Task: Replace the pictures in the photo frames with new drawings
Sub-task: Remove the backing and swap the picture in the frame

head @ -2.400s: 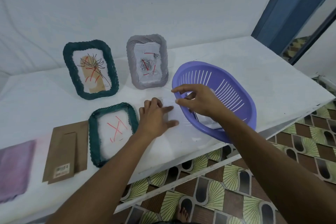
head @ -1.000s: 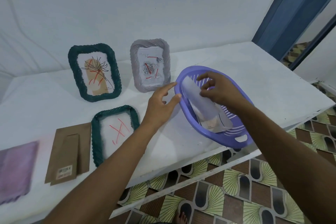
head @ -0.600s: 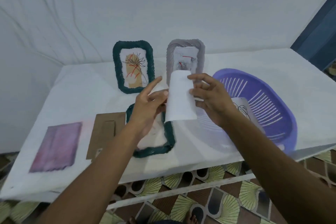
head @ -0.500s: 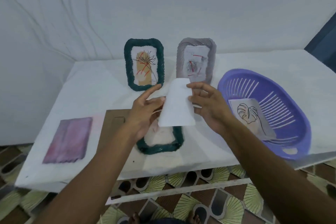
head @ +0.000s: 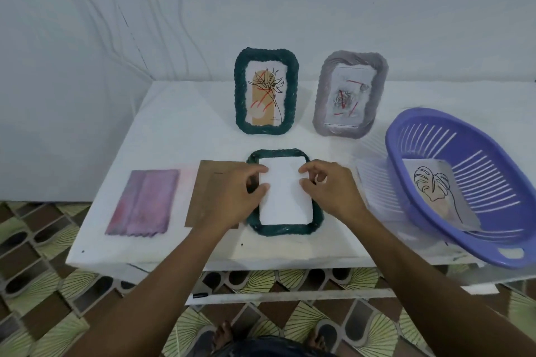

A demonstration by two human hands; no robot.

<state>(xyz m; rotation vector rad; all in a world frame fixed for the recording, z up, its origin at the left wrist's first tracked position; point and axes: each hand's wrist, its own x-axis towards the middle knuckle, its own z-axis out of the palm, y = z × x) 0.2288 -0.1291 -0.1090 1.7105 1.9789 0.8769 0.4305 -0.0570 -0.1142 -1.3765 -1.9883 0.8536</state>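
Note:
A green woven frame [head: 285,229] lies flat on the white table [head: 174,130]. A white sheet [head: 285,200] rests blank side up inside it. My left hand [head: 232,197] pinches the sheet's left edge and my right hand [head: 330,191] pinches its right edge. A second green frame [head: 240,95] with a flower picture marked in red stands at the back. Beside it a grey frame [head: 322,90] stands with another red-marked picture. A leaf drawing [head: 432,185] lies in the purple basket [head: 493,243] at the right.
A brown cardboard backing [head: 208,191] lies left of the flat frame, partly under my left hand. A purple cloth [head: 142,201] lies further left. The basket overhangs the table's front edge. A patterned tile floor and my feet show below.
My right hand lifted a white sheet out of the basket and both hands brought it left and lowered it onto the flat green frame. The camera view turned left and down.

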